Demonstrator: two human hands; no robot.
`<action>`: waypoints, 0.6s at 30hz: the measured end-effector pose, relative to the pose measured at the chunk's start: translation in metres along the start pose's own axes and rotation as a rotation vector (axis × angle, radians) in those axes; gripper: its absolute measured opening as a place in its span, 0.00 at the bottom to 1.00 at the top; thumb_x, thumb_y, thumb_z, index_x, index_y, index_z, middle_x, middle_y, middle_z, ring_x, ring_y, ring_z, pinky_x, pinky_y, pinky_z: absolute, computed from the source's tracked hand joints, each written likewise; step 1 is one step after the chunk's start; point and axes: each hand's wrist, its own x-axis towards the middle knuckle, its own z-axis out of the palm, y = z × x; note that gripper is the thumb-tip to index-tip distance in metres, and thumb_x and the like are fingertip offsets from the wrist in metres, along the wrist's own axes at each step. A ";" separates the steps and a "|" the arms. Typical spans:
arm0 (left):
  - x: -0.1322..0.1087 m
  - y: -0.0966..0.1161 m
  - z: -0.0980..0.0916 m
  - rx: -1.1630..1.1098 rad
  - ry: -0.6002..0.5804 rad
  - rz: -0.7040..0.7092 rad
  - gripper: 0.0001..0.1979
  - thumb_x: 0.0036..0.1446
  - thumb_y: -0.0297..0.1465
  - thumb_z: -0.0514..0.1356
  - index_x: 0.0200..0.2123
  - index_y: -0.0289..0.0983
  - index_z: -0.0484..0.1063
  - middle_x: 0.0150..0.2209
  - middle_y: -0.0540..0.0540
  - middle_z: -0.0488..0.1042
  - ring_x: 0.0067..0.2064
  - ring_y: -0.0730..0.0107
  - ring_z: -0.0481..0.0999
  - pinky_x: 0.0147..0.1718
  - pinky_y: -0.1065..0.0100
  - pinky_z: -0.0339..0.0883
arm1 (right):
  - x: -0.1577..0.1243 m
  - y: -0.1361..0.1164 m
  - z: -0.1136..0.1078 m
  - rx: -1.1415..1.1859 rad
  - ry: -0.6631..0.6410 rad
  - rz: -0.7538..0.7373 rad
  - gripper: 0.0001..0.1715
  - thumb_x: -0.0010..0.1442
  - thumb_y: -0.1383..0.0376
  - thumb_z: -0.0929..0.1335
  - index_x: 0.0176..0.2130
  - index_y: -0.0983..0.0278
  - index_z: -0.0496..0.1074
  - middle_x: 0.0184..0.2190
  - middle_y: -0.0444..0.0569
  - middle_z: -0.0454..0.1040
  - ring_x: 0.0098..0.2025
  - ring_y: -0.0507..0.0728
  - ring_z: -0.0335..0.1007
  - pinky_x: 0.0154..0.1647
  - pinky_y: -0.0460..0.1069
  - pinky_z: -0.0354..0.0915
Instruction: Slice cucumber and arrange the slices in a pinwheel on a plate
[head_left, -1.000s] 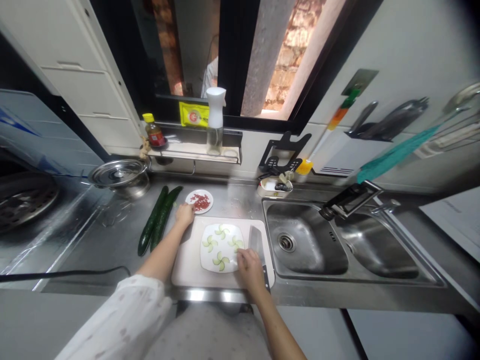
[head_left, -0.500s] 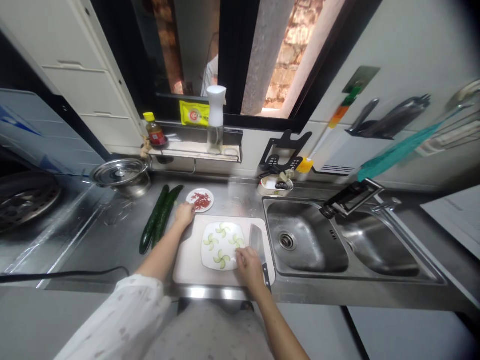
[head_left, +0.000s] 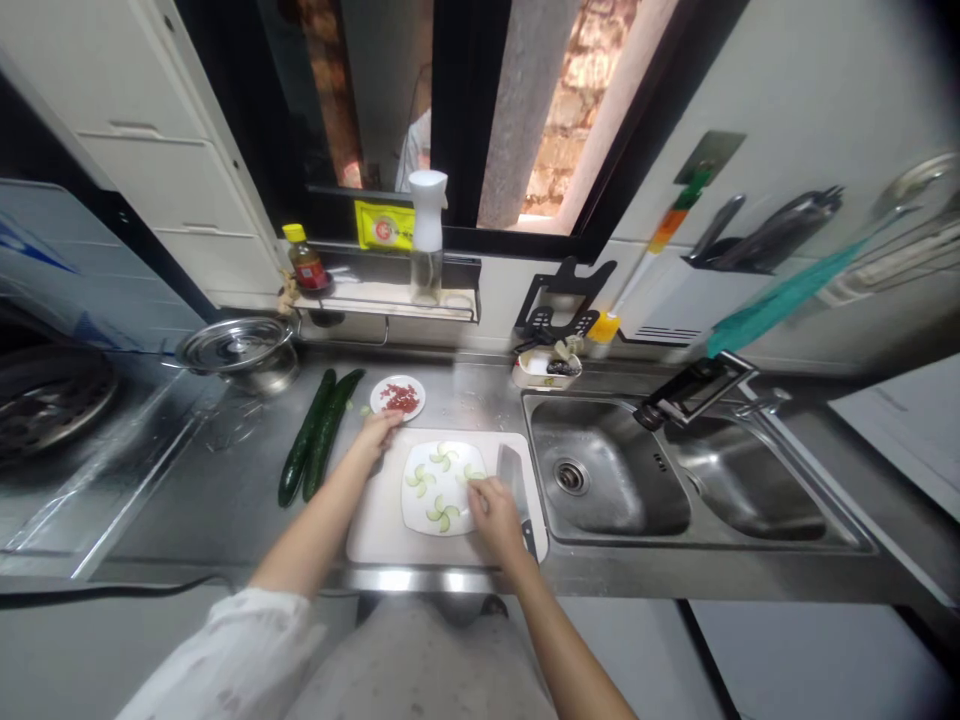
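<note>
My left hand (head_left: 377, 434) is at the near rim of a small white plate (head_left: 377, 397) holding red bits (head_left: 401, 398) that look like goji berries. Its fingers are drawn together; whatever they may hold is hidden. My right hand (head_left: 496, 515) is pinched at the right edge of a white square plate (head_left: 429, 505), by a pinwheel of pale green cucumber slices (head_left: 471, 473). What sits in that pinch is too small to make out. Several such pinwheels lie on the plate, which rests on a white cutting board (head_left: 375, 540). A kitchen knife (head_left: 512, 480) lies on the board, partly behind my right hand.
Two whole cucumbers (head_left: 306, 440) lie left of the board. A double steel sink (head_left: 615, 470) with a black faucet (head_left: 675, 392) is on the right. A lidded steel pot (head_left: 244, 350) stands back left, below a wall shelf (head_left: 375, 298) with bottles.
My left hand has moved slightly up and right to the small plate's rim. My right hand has shifted a little upward beside the right pinwheel. The view has moved slightly.
</note>
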 end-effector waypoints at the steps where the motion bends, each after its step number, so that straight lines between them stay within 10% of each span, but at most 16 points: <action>1: -0.007 0.000 0.004 -0.066 -0.053 -0.024 0.13 0.45 0.32 0.68 0.35 0.35 0.73 0.23 0.53 0.69 0.18 0.83 0.61 0.14 0.80 0.46 | 0.007 -0.004 -0.002 0.021 0.010 -0.013 0.16 0.64 0.63 0.60 0.39 0.63 0.75 0.34 0.51 0.74 0.40 0.57 0.68 0.44 0.50 0.62; 7: -0.051 0.003 0.026 -0.312 -0.293 -0.149 0.12 0.46 0.27 0.68 0.34 0.33 0.71 0.26 0.51 0.71 0.19 0.85 0.66 0.12 0.82 0.48 | 0.054 -0.035 -0.020 0.096 0.058 -0.087 0.13 0.63 0.63 0.62 0.36 0.62 0.75 0.33 0.49 0.73 0.39 0.56 0.67 0.44 0.49 0.61; 18: -0.087 0.008 0.039 -0.290 -0.349 -0.204 0.07 0.53 0.29 0.64 0.35 0.32 0.73 0.26 0.50 0.72 0.19 0.84 0.67 0.11 0.83 0.48 | 0.093 -0.055 -0.022 -0.003 -0.048 -0.264 0.11 0.64 0.64 0.63 0.41 0.62 0.74 0.36 0.49 0.71 0.42 0.56 0.64 0.45 0.50 0.59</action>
